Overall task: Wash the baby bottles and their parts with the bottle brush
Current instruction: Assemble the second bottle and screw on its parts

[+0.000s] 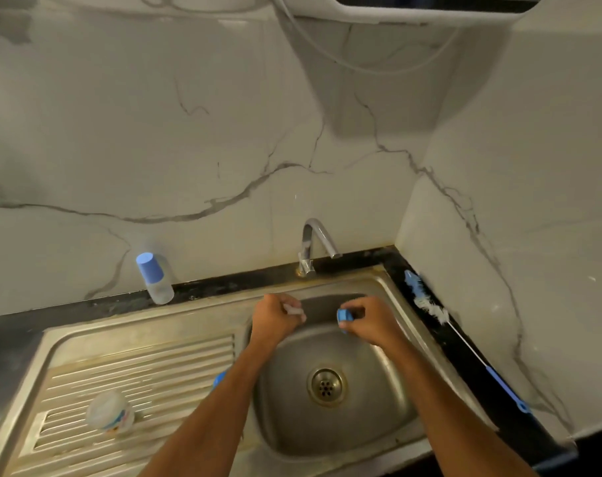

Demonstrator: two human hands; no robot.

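Over the far part of the steel sink basin (pixel 371 425), my left hand (pixel 277 318) is closed around a small clear teat. My right hand (pixel 370 320) pinches a blue bottle ring (pixel 345 315). The two hands are a short way apart below the tap (pixel 315 242). The bottle brush (pixel 430 302), with white and blue bristles and a blue handle, lies on the black ledge to the right of the sink. A capped baby bottle (pixel 155 278) stands at the back left against the wall. Another clear bottle (pixel 110 413) lies on the ribbed drainboard. A blue part (pixel 219 378) peeks out beside my left forearm.
The drain (pixel 326 386) sits in the middle of the basin. The ribbed drainboard (pixel 137 380) spreads to the left. Marble walls close the back and right. A white appliance with a hanging cable (pixel 327 46) is mounted overhead.
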